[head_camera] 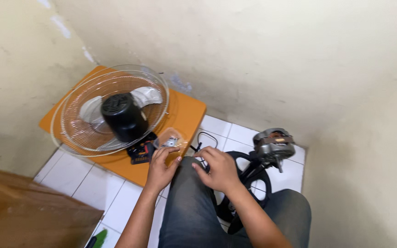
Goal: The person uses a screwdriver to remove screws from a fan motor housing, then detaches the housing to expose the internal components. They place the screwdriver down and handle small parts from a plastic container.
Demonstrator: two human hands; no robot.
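Head view: clear packet [170,139] just above left hand [161,169].

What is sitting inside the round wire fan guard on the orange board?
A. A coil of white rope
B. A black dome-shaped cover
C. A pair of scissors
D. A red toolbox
B: a black dome-shaped cover rests in the middle of the wire fan guard, which lies on the orange board beside the wall, beyond the person's left hand.
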